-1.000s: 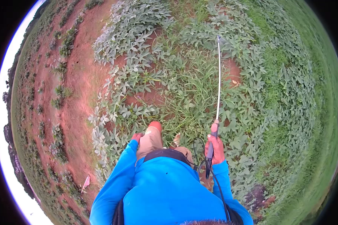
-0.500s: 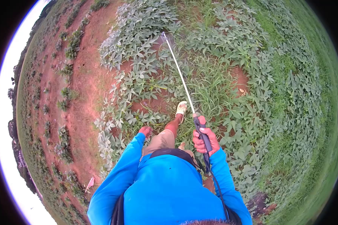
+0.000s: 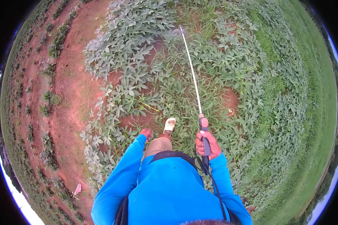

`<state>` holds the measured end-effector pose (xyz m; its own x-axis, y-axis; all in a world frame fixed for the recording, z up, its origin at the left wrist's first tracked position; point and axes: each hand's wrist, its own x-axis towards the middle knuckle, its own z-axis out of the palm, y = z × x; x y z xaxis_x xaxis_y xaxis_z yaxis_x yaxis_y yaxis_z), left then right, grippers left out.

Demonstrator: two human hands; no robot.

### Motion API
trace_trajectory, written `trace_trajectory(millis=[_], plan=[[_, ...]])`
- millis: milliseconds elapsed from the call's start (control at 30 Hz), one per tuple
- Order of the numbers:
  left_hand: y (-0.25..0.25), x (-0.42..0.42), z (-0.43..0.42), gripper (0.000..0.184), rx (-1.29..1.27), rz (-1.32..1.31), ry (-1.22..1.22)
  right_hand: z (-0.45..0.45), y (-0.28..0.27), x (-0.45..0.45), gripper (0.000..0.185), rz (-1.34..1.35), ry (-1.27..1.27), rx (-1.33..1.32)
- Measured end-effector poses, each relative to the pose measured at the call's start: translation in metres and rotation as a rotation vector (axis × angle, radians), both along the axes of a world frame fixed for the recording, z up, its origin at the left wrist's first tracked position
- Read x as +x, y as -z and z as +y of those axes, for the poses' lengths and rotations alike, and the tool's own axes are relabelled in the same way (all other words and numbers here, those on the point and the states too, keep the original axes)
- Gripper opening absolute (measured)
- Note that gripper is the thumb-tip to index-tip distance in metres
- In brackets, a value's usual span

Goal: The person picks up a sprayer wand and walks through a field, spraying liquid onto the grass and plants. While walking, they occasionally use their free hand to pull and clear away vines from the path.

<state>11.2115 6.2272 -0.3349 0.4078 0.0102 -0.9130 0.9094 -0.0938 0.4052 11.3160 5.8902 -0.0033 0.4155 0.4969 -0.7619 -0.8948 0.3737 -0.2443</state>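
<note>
My right hand [image 3: 208, 145] is wrapped around the dark grey handle of a spray lance [image 3: 192, 71]. Its long pale tube points away from me, with the nozzle tip [image 3: 180, 27] over low plants and a faint mist around it. From the handle's lower end, a black hose [image 3: 216, 189] runs back along my right sleeve. My left hand [image 3: 147, 134] hangs beside my left thigh, fingers curled in, with nothing visible in them. Ahead of me lie broad-leaved plants [image 3: 127, 60] and a strip of grass [image 3: 202, 90] beneath the lance.
My light patterned shoe [image 3: 169, 124] stands among the plants. Bare reddish soil [image 3: 69, 101] with rows of small plants lies to the left. A pink scrap [image 3: 77, 189] is on the soil at lower left. Denser green growth [image 3: 289, 112] spreads on the right.
The lance has swung slightly right in view, its tip now farther up. The ground and my forward foot have shifted left in view. My right hand keeps its hold.
</note>
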Motion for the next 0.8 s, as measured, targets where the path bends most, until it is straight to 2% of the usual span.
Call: trace_trajectory(millis=[67, 300, 467, 533, 633, 800], plan=[[0.018, 0.023, 0.011, 0.032, -0.099, -0.026, -0.098, -0.003, -0.008, 0.016, 0.025, 0.030, 0.019, -0.036], [0.017, 0.109, 0.025, 0.031, -0.089, -0.124, -0.091, -0.007, -0.034, 0.049, 0.023, -0.036, 0.210, -0.373], [0.025, 0.121, 0.027, 0.032, -0.108, -0.109, -0.098, -0.006, -0.035, 0.074, 0.026, -0.022, 0.278, -0.389], [0.027, 0.114, 0.026, 0.024, -0.142, -0.102, -0.126, -0.004, -0.035, 0.089, 0.027, -0.010, 0.270, -0.242], [0.030, 0.101, 0.026, 0.031, -0.158, 0.018, -0.110, -0.004, -0.027, 0.110, 0.029, -0.005, 0.219, -0.072], [0.023, 0.094, 0.025, 0.028, -0.140, 0.025, -0.111, 0.009, -0.009, 0.144, 0.030, 0.102, 0.125, 0.271]])
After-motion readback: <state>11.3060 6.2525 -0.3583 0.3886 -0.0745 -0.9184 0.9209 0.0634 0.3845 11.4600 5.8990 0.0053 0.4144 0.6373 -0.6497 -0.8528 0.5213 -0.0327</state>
